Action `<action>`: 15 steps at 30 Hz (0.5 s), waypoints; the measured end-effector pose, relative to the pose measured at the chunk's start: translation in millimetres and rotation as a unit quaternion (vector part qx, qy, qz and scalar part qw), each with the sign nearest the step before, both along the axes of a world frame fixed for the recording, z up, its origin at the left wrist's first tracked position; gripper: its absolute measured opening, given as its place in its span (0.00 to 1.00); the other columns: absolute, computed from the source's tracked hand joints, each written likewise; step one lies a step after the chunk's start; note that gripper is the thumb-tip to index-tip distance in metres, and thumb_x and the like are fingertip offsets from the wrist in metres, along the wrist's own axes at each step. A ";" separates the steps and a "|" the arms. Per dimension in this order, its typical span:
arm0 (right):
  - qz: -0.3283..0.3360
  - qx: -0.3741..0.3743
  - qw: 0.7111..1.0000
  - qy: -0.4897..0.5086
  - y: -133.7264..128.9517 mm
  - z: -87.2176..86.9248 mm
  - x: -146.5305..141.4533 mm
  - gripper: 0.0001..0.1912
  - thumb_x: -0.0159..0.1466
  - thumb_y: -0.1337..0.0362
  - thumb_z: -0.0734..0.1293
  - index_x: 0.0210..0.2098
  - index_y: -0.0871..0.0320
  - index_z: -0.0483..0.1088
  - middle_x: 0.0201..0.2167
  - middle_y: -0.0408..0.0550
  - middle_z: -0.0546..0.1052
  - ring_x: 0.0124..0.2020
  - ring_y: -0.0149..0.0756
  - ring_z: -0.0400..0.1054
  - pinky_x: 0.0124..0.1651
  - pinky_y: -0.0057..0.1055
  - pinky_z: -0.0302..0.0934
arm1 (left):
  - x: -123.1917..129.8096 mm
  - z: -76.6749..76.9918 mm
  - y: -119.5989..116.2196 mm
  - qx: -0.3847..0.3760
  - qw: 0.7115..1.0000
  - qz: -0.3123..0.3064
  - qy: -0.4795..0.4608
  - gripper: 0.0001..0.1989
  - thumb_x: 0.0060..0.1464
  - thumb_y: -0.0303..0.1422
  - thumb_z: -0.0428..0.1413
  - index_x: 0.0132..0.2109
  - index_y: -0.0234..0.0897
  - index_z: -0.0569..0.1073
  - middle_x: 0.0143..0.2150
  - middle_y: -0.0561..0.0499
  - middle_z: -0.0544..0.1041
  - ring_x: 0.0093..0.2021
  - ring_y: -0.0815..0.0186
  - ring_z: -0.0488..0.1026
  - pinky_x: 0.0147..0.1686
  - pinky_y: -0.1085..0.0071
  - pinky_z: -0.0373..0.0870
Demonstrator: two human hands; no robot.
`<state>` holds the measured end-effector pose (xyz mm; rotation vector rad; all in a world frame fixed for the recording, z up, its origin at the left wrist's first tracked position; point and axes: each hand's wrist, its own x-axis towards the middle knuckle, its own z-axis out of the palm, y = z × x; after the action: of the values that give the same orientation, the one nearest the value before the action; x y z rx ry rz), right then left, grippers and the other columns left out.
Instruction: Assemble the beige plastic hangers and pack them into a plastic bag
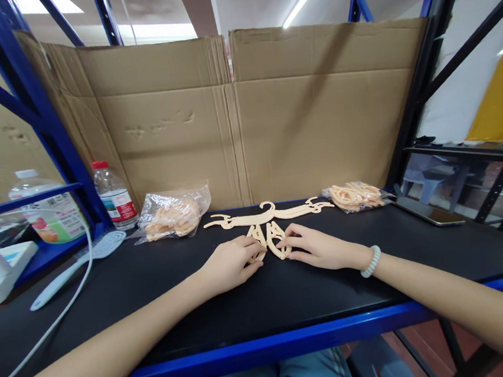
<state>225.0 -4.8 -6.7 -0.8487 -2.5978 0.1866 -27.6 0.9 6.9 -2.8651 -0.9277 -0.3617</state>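
Observation:
A peach-coloured plastic clothes hanger (248, 219) lies spread on the black tabletop, its hook toward the cardboard. Just below it, two looped peach hanger arms (271, 243) point down side by side. Whether they join the spread hanger, I cannot tell. My left hand (227, 265) has its fingers closed on the left looped arm, partly covering it. With thumb and fingers, my right hand (319, 247) pinches the right looped arm; a pale coiled band circles that wrist.
Clear bags of peach hangers lie at the back left (176, 214) and back right (354, 196). A hairbrush (106, 245), white cable (77, 291) and red-capped bottle (116, 198) are leftward. At right lies a flat tablet-like device (431, 211). Cardboard (175, 130) walls the back.

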 end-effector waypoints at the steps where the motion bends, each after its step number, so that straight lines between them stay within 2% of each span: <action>1: 0.001 0.000 1.000 0.000 -0.1 0.1 -0.1 0.15 0.68 0.62 0.57 0.51 0.56 0.66 0.45 0.50 0.65 0.44 0.36 0.63 0.51 0.37 0.61 | 0.0 -0.1 0.2 0.001 1.000 -0.001 -0.001 0.12 0.60 0.33 0.48 0.48 0.39 0.71 0.45 0.48 0.74 0.45 0.62 0.71 0.42 0.70 0.68; 10: 0.000 0.005 1.000 -0.003 -1.7 1.9 -0.6 0.15 0.68 0.62 0.57 0.51 0.56 0.66 0.44 0.51 0.65 0.44 0.36 0.63 0.51 0.37 0.61 | -0.8 -2.1 0.6 -0.010 1.000 0.000 -0.011 0.12 0.59 0.33 0.49 0.47 0.39 0.71 0.45 0.48 0.74 0.44 0.63 0.71 0.41 0.71 0.68; 15: -0.001 0.003 1.000 -0.001 -1.0 1.3 0.1 0.16 0.68 0.62 0.58 0.53 0.57 0.65 0.45 0.50 0.65 0.44 0.35 0.63 0.52 0.36 0.61 | -1.2 -1.2 3.0 -0.025 0.996 0.016 -0.081 0.11 0.59 0.35 0.49 0.46 0.40 0.72 0.44 0.50 0.74 0.41 0.65 0.72 0.40 0.71 0.68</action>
<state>225.1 -5.8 -5.4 -0.8497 -2.5974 0.1787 -28.8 3.9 5.7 -2.8960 -1.0216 -0.5844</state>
